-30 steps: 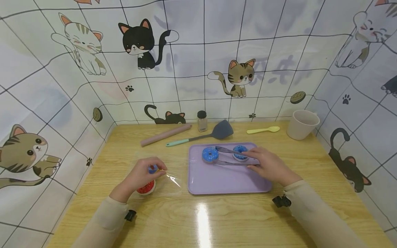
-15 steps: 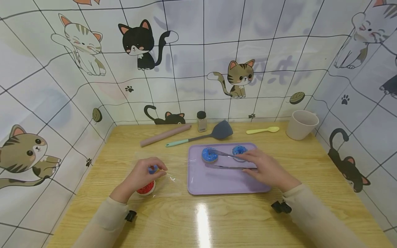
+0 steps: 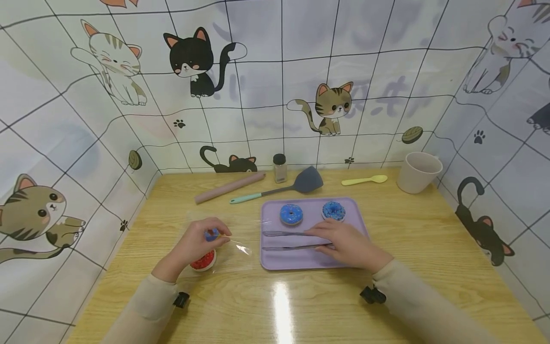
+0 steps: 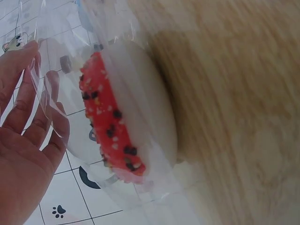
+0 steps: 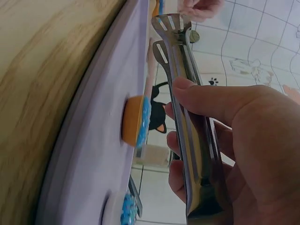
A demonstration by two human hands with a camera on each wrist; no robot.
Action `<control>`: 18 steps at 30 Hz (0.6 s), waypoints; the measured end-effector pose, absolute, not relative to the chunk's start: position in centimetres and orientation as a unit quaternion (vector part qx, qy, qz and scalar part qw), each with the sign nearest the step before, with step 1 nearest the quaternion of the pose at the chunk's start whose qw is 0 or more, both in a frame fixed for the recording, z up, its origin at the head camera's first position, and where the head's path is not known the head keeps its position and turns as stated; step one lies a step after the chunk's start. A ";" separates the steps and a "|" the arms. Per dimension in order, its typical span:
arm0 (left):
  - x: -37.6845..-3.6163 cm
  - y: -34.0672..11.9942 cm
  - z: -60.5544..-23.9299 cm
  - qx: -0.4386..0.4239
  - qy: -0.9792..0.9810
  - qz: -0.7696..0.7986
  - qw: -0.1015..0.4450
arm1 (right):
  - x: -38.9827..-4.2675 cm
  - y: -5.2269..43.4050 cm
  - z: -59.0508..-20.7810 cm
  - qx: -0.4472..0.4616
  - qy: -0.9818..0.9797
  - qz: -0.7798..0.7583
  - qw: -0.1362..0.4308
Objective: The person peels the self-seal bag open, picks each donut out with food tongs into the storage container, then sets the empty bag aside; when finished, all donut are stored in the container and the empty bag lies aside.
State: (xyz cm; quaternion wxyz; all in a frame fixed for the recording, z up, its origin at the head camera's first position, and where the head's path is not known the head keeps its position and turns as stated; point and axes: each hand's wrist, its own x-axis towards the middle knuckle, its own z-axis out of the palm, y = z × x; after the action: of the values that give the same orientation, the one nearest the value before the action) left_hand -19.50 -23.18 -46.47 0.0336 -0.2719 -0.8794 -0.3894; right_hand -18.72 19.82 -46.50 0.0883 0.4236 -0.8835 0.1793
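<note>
We had our right hand (image 3: 343,243) gripping the tongs (image 3: 292,240) over the purple tray (image 3: 309,260); left hand (image 3: 193,243) pinched the clear bag (image 3: 234,255) holding a red donut (image 3: 202,261).

In the right wrist view, the right hand (image 5: 220,154) hides the rear of the metal tongs (image 5: 180,84), cut off at six o'clock. In the left wrist view, crinkled clear plastic film (image 4: 117,56) veils the red-sprinkled doughnut (image 4: 112,131).

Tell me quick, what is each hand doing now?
Left hand: pinching the clear bag holding a red donut.
Right hand: gripping metal tongs over the purple tray.
</note>
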 end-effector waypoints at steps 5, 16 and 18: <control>-19.4 -23.2 -46.4 -0.270 -0.879 -0.392 0.033 | -18.8 18.1 -46.7 0.431 -0.880 0.187 0.075; -19.5 -23.1 -46.1 -0.293 -0.871 -0.389 0.059 | -19.6 14.7 -47.5 0.434 -0.877 0.194 0.063; -19.5 -23.1 -46.0 -0.295 -0.870 -0.391 0.058 | -19.8 14.0 -47.6 0.437 -0.877 0.191 0.061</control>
State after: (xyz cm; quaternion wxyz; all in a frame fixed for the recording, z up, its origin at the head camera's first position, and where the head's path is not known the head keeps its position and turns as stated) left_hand -19.46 -23.09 -46.03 0.0578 -0.2948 -0.8702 -0.3905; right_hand -19.83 13.95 -47.62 0.0613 0.4371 -0.8767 0.1912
